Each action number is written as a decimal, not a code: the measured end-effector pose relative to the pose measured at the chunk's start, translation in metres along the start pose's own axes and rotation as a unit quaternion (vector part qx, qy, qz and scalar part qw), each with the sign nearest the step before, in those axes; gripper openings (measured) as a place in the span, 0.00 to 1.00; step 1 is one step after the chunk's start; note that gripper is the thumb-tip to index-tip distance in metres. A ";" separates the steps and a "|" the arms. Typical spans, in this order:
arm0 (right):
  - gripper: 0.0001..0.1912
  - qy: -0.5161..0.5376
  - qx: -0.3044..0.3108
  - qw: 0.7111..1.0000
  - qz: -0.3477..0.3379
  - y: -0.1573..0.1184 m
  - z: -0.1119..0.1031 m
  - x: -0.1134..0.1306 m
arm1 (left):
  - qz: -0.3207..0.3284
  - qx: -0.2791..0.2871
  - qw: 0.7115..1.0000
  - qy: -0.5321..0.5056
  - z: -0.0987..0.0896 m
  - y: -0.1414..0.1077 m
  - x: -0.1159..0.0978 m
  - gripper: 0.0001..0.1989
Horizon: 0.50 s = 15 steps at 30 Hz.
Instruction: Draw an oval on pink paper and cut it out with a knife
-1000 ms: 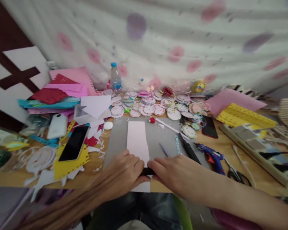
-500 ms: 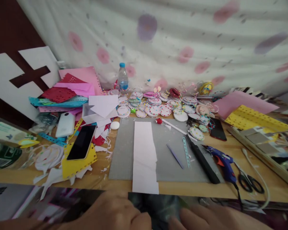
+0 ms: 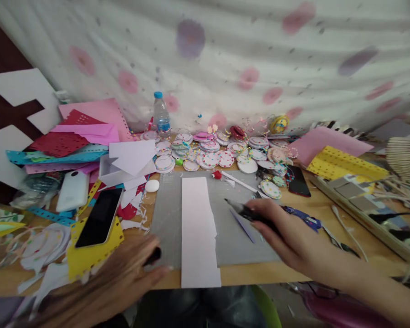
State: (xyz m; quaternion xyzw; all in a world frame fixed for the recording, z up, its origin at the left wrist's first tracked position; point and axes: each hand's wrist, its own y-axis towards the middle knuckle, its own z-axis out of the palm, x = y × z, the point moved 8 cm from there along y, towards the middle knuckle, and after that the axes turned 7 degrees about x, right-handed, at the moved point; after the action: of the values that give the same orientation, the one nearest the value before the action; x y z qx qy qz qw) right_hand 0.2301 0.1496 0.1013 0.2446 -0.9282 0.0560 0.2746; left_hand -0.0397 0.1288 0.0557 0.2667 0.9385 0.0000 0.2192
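A long white paper strip (image 3: 197, 232) with a ragged right edge lies upright across the grey cutting mat (image 3: 167, 214) and reaches the table's front edge. Above the mat's right part, my right hand (image 3: 283, 232) is closed round a black cutter (image 3: 242, 210), its tip pointing left toward the strip. My left hand (image 3: 123, 278), blurred, is left of the strip, with a small dark object (image 3: 152, 256) between thumb and fingers; what it is I cannot make out. A purple blade-shaped piece (image 3: 243, 227) lies under the cutter.
Decorated paper discs (image 3: 210, 159) crowd the back. A bottle (image 3: 161, 116) stands behind them. At left are a black-screened phone (image 3: 99, 218) on yellow paper, a white phone (image 3: 73, 191) and scraps. A blue glue gun (image 3: 304, 217) and scissors (image 3: 333, 238) lie at right.
My right hand has risen from the front edge and taken hold of the black cutter from the mat's right side. My left hand has moved left and up over the table. The view has shifted.
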 end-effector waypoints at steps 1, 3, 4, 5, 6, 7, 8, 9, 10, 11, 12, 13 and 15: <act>0.10 0.054 0.002 0.999 -0.005 0.006 0.013 0.001 | 0.059 0.050 0.997 0.011 0.017 0.013 -0.018 0.14; 0.11 0.170 -0.007 0.985 -0.001 0.007 0.042 -0.006 | 0.178 0.106 0.977 0.046 0.046 0.032 -0.045 0.13; 0.12 0.221 -0.011 0.975 0.018 0.004 0.059 -0.015 | 0.206 0.113 0.969 0.076 0.059 0.041 -0.051 0.13; 0.13 0.261 0.003 0.965 0.037 -0.001 0.079 -0.024 | 0.220 0.115 0.963 0.104 0.071 0.048 -0.052 0.13; 0.14 0.285 0.006 0.957 0.050 -0.007 0.095 -0.033 | 0.228 0.119 0.958 0.129 0.084 0.054 -0.051 0.13; 0.15 0.297 -0.001 0.953 0.052 -0.012 0.108 -0.040 | 0.224 0.125 0.954 0.152 0.096 0.057 -0.047 0.13; 0.14 0.305 -0.014 0.951 0.054 -0.017 0.116 -0.049 | 0.227 0.126 0.951 0.167 0.106 0.059 -0.045 0.12; 0.13 0.307 -0.033 0.950 0.055 -0.020 0.121 -0.057 | 0.228 0.123 0.950 0.176 0.114 0.058 -0.043 0.11; 0.11 0.297 -0.059 0.951 0.059 -0.021 0.120 -0.066 | 0.229 0.114 0.950 0.181 0.119 0.056 -0.042 0.10; 0.09 0.279 -0.081 0.954 0.069 -0.020 0.118 -0.075 | 0.231 0.102 0.951 0.181 0.123 0.052 -0.042 0.10; 0.07 0.256 -0.100 0.958 0.080 -0.018 0.114 -0.084 | 0.229 0.088 0.953 0.179 0.124 0.048 -0.043 0.09; 0.07 0.233 -0.111 0.962 0.092 -0.013 0.108 -0.092 | 0.226 0.076 0.955 0.177 0.125 0.043 -0.044 0.08; 0.09 0.203 -0.125 0.965 0.106 -0.002 0.098 -0.103 | 0.215 0.058 0.960 0.171 0.125 0.033 -0.049 0.06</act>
State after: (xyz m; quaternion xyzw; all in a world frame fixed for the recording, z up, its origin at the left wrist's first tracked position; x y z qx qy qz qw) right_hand 0.2593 0.1686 -0.0368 0.0917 -0.8732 0.0172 0.4783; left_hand 0.0655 0.1185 -0.0332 0.4708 0.8807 0.0388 0.0344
